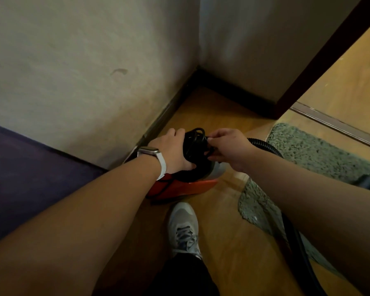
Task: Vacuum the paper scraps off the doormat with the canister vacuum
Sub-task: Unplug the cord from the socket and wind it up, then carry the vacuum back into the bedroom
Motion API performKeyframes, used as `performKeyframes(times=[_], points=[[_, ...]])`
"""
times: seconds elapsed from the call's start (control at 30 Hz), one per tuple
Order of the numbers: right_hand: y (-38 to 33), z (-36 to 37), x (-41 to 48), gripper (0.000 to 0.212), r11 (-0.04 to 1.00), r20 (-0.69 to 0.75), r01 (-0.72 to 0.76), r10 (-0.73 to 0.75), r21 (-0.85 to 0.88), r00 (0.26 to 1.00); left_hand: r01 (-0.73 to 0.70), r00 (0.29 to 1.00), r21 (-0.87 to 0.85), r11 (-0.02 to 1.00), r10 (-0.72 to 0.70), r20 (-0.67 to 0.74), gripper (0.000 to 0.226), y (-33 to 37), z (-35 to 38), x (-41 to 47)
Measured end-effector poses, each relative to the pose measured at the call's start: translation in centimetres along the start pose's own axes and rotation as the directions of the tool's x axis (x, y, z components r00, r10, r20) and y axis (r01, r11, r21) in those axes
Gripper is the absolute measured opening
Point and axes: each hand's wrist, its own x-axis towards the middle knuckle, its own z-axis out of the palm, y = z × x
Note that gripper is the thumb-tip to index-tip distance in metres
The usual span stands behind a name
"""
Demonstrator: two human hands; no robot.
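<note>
The orange and black canister vacuum [179, 188] stands on the wooden floor near the wall corner. A bundle of black power cord [194, 144] sits on top of it. My left hand [171, 149] grips the left side of the cord bundle. From the right, my right hand [226, 146] pinches the cord. The black ribbed hose [263, 145] runs right from the vacuum and passes under my right arm. A grey-green shaggy doormat [320, 150] lies to the right, with a small white paper scrap [255, 218] near its front corner.
My grey sneaker [184, 227] stands on the wooden floor [218, 210] just in front of the vacuum. A purple surface [30, 178] fills the left. Dark baseboard [233, 90] lines the wall corner. A dark door frame [320, 58] and metal threshold strip [333, 122] lie at the right.
</note>
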Motion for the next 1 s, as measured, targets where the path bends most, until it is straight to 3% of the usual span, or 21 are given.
performKeyframes(times=[0.13,0.27,0.37,0.47,0.6,0.73,0.87,1.0], points=[[1.4,-0.5,0.4,0.012,0.947,-0.025,0.146,-0.16,-0.285,0.987,-0.078,0.991,0.163,0.984,0.095,-0.099,0.088,0.3,1.6,0.2],[2.1,-1.6,-0.1,0.014,0.861,0.008,0.246,-0.271,-0.444,0.963,-0.128,0.986,0.093,0.987,0.137,-0.098,0.089,-0.2,2.0,0.3],[3.7,-3.9,-0.3,0.021,0.7,-0.024,0.331,-0.445,-0.633,0.895,-0.155,0.979,0.05,0.987,0.161,-0.127,0.082,-0.3,1.9,0.2],[6.9,-7.9,-0.4,0.039,0.621,-0.124,0.288,-0.534,-0.729,0.836,-0.188,0.97,0.002,0.982,0.186,-0.16,0.07,-0.4,2.0,0.1],[11.6,-11.8,-0.3,0.076,0.742,-0.31,0.039,-0.326,-0.67,0.893,-0.152,0.984,-0.028,0.988,0.149,-0.095,0.072,-0.4,1.6,0.1],[15.8,-12.3,-0.1,0.098,0.834,-0.29,-0.03,-0.157,-0.55,0.944,-0.114,0.993,-0.002,0.994,0.114,-0.03,0.078,-0.3,1.3,0.4],[18.9,-11.9,0.3,0.085,0.915,-0.366,-0.062,-0.096,-0.398,0.926,-0.089,0.996,0.033,0.995,0.089,0.008,0.079,0.0,1.4,0.9],[23.5,-11.8,-0.1,0.063,0.913,-0.464,-0.29,0.132,-0.288,0.876,-0.059,0.998,0.083,0.995,0.059,-0.003,0.079,0.2,1.9,1.3]])
